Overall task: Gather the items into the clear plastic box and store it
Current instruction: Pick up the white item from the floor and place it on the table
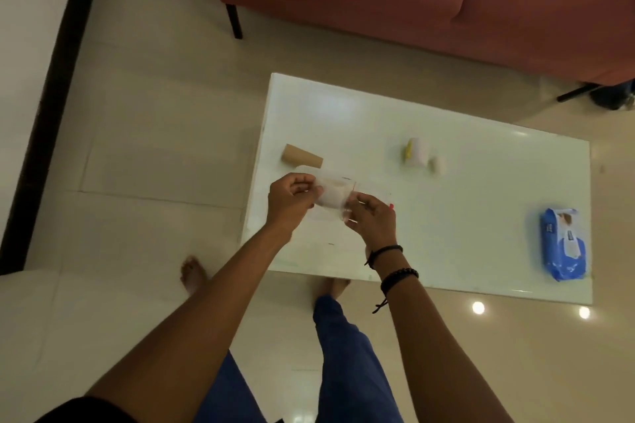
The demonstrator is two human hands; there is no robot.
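Both hands hold a small clear plastic box (332, 195) just above the left part of the white table (464, 203). My left hand (292, 199) grips its left end and my right hand (372, 221) grips its right end. Something pale shows inside the box; what it is I cannot tell. A brown cardboard roll (302, 156) lies just beyond the box. Farther right lie a white roll with a yellow end (415, 152) and a smaller white roll (438, 165). A blue pack of wipes (561, 244) lies near the table's right edge.
A red sofa (412, 0) on black legs stands beyond the table. Glossy cream floor tiles surround the table. A white surface (51, 319) lies at the lower left. My bare feet and blue trousers are at the table's near edge.
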